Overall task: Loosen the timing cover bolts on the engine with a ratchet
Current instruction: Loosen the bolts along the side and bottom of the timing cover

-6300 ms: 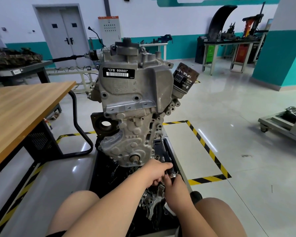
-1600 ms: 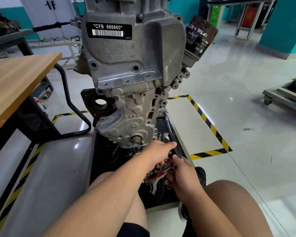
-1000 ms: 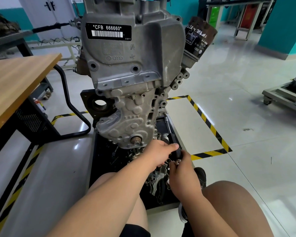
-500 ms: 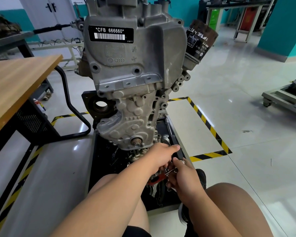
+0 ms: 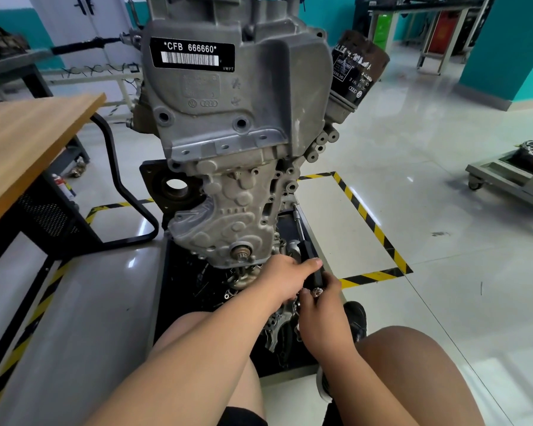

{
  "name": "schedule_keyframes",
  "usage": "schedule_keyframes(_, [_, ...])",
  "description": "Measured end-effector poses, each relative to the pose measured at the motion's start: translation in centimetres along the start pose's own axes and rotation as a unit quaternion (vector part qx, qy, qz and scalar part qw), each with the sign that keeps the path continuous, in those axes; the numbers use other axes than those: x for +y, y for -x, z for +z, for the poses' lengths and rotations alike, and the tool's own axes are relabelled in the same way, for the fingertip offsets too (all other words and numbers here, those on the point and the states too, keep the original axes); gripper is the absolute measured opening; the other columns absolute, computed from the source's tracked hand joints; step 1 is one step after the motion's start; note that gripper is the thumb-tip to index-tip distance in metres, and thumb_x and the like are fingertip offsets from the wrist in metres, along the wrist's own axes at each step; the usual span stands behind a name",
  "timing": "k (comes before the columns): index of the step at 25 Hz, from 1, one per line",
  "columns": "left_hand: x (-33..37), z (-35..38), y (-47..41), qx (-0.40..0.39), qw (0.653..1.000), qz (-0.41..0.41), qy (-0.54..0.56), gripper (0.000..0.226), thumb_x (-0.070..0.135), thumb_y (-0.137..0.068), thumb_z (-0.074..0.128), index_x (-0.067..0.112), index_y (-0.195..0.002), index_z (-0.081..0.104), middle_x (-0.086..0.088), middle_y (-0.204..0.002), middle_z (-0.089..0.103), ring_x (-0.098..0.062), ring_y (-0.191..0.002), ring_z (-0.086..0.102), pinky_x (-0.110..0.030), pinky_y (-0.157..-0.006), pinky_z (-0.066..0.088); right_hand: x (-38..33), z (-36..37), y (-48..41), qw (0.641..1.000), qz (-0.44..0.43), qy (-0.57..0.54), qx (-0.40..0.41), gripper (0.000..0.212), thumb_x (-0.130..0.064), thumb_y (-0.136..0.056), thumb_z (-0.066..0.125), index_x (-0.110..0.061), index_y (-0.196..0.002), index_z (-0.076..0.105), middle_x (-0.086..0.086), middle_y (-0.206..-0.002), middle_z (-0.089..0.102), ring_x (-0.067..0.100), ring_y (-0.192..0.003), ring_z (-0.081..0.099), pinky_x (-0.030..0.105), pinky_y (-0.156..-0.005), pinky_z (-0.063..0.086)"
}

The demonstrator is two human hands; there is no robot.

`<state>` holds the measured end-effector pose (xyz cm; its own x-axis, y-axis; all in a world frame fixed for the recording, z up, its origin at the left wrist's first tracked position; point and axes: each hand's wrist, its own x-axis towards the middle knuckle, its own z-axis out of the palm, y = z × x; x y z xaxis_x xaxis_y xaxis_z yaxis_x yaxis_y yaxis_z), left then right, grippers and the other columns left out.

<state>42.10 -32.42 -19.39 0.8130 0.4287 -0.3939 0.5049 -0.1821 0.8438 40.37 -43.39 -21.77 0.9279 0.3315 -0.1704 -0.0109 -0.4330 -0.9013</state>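
The grey engine (image 5: 237, 124) stands upright on a black stand, its ribbed timing cover (image 5: 228, 219) facing me with the crank stub (image 5: 242, 250) at its foot. Low on the cover's right side lies the ratchet (image 5: 308, 259), with a black grip and a chrome shaft running up and away. My left hand (image 5: 285, 278) grips the lower part of the black grip, thumb laid on top. My right hand (image 5: 320, 309), just below it, pinches the chrome piece at the grip's near end. The bolt under the tool is hidden by my hands.
A black tray (image 5: 179, 290) under the engine holds loose metal parts (image 5: 277, 330). The oil filter (image 5: 356, 72) sticks out at the upper right. A wooden bench (image 5: 28, 149) stands on the left. Yellow-black floor tape (image 5: 370, 222) and a wheeled cart (image 5: 511, 176) are on the right. My knees frame the tray.
My right hand has moved up to the near end of the black grip. The red-handled tool seen under my hands half a second ago is out of sight.
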Motion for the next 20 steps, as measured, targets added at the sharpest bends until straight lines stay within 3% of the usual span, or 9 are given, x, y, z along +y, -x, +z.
schedule_keyframes(2, [0.24, -0.03, 0.0, -0.008, 1.0, -0.019, 0.008, 0.046, 0.054, -0.085, 0.059, 0.009, -0.078, 0.062, -0.003, -0.053, 0.05, -0.014, -0.037, 0.041, -0.019, -0.042, 0.031, -0.37, -0.21, -0.01, 0.992, 0.051, -0.11, -0.041, 0.041, -0.028, -0.099, 0.047, -0.02, -0.136, 0.032, 0.001, -0.099, 0.068, 0.017, -0.076, 0.067, 0.034, -0.064, 0.053])
schedule_keyframes(4, [0.45, -0.06, -0.05, -0.024, 0.998, -0.036, 0.05, 0.042, 0.049, -0.088, 0.057, 0.011, -0.07, 0.055, -0.004, -0.05, 0.045, -0.015, -0.035, 0.036, -0.019, -0.041, 0.027, -0.66, -0.33, -0.03, 0.961, 0.108, -0.247, -0.065, 0.031, -0.025, -0.099, 0.048, -0.02, -0.128, 0.039, 0.0, -0.071, 0.069, 0.016, -0.049, 0.06, 0.026, -0.043, 0.045])
schedule_keyframes(5, [0.5, -0.05, -0.07, -0.033, 0.996, -0.037, 0.069, 0.039, 0.045, -0.089, 0.058, 0.013, -0.067, 0.051, -0.003, -0.048, 0.042, -0.015, -0.034, 0.034, -0.018, -0.041, 0.025, -0.62, -0.39, -0.14, 0.943, 0.124, -0.301, -0.07, 0.034, -0.022, -0.099, 0.048, -0.014, -0.131, 0.041, 0.002, -0.062, 0.064, 0.014, -0.04, 0.05, 0.025, -0.039, 0.039])
schedule_keyframes(8, [0.38, -0.02, -0.07, -0.039, 0.996, -0.025, 0.082, 0.034, 0.038, -0.089, 0.061, 0.015, -0.067, 0.049, 0.003, -0.043, 0.039, -0.011, -0.032, 0.034, -0.015, -0.039, 0.023, -0.36, -0.64, -0.64, 0.922, 0.138, -0.352, -0.077, 0.044, -0.02, -0.098, 0.047, -0.002, -0.137, 0.039, 0.011, -0.068, 0.057, 0.014, -0.039, 0.039, 0.028, -0.041, 0.037])
schedule_keyframes(11, [0.35, 0.04, 0.03, -0.027, 0.997, -0.015, 0.073, 0.032, 0.039, -0.087, 0.063, 0.014, -0.07, 0.053, 0.004, -0.045, 0.041, -0.011, -0.033, 0.036, -0.016, -0.04, 0.025, -0.39, -0.81, -0.55, 0.943, 0.13, -0.298, -0.073, 0.036, -0.024, -0.097, 0.049, -0.013, -0.13, 0.042, 0.005, -0.065, 0.062, 0.015, -0.042, 0.048, 0.03, -0.046, 0.041])
schedule_keyframes(13, [0.46, 0.03, 0.14, -0.012, 0.998, 0.0, 0.062, 0.033, 0.039, -0.086, 0.064, 0.014, -0.067, 0.055, 0.004, -0.045, 0.043, -0.012, -0.036, 0.038, -0.019, -0.042, 0.027, -0.47, -0.88, -0.13, 0.979, 0.09, -0.177, -0.049, 0.034, -0.026, -0.097, 0.048, -0.021, -0.129, 0.037, -0.004, -0.069, 0.067, 0.011, -0.05, 0.059, 0.031, -0.053, 0.045])
schedule_keyframes(15, [0.38, 0.03, 0.12, 0.022, 0.999, 0.035, -0.012, 0.037, 0.041, -0.085, 0.064, 0.015, -0.06, 0.053, 0.004, -0.045, 0.044, -0.016, -0.043, 0.041, -0.023, -0.046, 0.03, -0.07, -0.6, 0.25, 1.0, 0.016, 0.0, -0.017, 0.047, -0.028, -0.098, 0.046, -0.021, -0.141, 0.028, -0.004, -0.095, 0.067, 0.01, -0.063, 0.06, 0.033, -0.055, 0.045])
schedule_keyframes(17, [0.2, 0.09, 0.17, 0.071, 0.985, 0.078, -0.135, 0.045, 0.047, -0.083, 0.063, 0.018, -0.055, 0.045, 0.002, -0.049, 0.041, -0.018, -0.049, 0.039, -0.028, -0.05, 0.029, 0.08, -0.33, 0.28, 0.992, -0.006, 0.125, 0.0, 0.054, -0.029, -0.097, 0.043, -0.026, -0.146, 0.019, 0.001, -0.124, 0.061, 0.014, -0.069, 0.058, 0.03, -0.05, 0.037])
schedule_keyframes(20, [0.0, 0.34, 0.22, 0.098, 0.975, 0.106, -0.169, 0.049, 0.054, -0.083, 0.06, 0.019, -0.056, 0.04, 0.0, -0.052, 0.041, -0.02, -0.051, 0.039, -0.03, -0.052, 0.03, 0.07, -0.07, 0.24, 0.993, 0.003, 0.116, 0.001, 0.056, -0.029, -0.098, 0.042, -0.024, -0.147, 0.016, 0.002, -0.13, 0.058, 0.022, -0.089, 0.064, 0.033, -0.061, 0.041])
